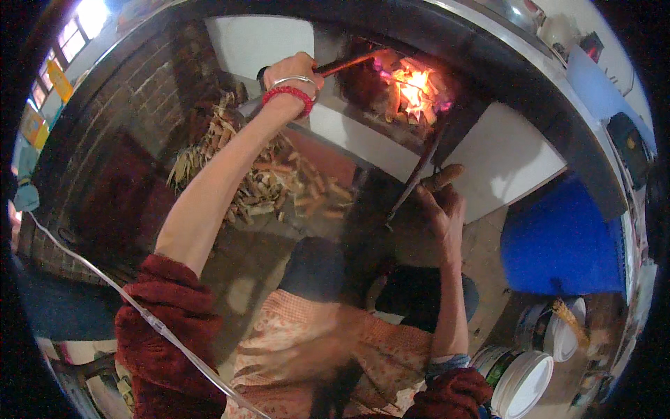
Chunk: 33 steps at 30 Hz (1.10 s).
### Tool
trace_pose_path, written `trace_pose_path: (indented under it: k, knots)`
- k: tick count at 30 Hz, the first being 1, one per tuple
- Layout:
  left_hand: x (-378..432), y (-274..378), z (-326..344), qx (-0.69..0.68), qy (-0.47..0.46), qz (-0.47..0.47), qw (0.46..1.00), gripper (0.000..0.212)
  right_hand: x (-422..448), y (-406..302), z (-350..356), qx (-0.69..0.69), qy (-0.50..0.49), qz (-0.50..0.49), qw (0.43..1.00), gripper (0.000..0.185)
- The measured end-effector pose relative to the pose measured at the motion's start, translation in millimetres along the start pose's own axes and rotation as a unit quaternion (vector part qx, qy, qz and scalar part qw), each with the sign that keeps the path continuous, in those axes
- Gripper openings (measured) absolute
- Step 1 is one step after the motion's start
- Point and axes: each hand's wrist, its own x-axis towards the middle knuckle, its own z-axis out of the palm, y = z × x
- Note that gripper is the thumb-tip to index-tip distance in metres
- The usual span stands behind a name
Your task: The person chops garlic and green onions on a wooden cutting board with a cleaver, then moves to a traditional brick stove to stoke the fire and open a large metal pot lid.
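My left hand [294, 73], with a bangle and a red bracelet at the wrist, is closed around a long thin rod [348, 62]. The rod's far end reaches into the firebox opening, where a fire [416, 94] burns over corn cobs or similar fuel. My right hand [442, 204] holds a corn cob [444, 177] between thumb and fingers. Beside that hand a dark metal bar [419, 170] slants from below the fire down to the left; whether the hand touches it I cannot tell.
Corn husks [256, 194] and loose cobs [322, 196] lie on the floor below the white ledge [345, 131]. At the right are a blue container [562, 241] and white buckets [523, 382]. A pale cable [157, 322] crosses in front of my left sleeve.
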Motion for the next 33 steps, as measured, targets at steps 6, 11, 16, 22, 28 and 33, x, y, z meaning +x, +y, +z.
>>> trace_pose_path:
  k: [6, 11, 16, 22, 28, 33]
  knots:
    - [3, -13, 7, -0.136, -0.128, -0.12, 0.975, 0.029, -2, -8, 3, 0.036, 0.004, -0.017, 0.999, 0.036]
    - [-9, -23, 3, -0.124, -0.132, -0.069, 0.981, 0.029, -1, -2, 2, 0.008, -0.009, 0.031, 0.999, 0.037]
    - [-25, -48, 5, -0.283, -0.178, -0.1, 0.937, 0.025, -6, -13, 5, 0.074, 0.002, 0.018, 0.997, 0.038]
    - [-62, -60, -11, -0.353, -0.213, -0.139, 0.9, 0.025, 0, -5, -1, 0.015, -0.013, 0.021, 1.0, 0.038]
    - [-119, -95, -52, -0.45, -0.262, -0.165, 0.838, 0.029, 0, -12, 4, 0.073, -0.009, 0.027, 0.997, 0.032]
    - [-191, -128, -94, -0.436, -0.274, -0.174, 0.839, 0.029, 5, -10, 9, 0.147, 0.005, -0.017, 0.989, 0.021]
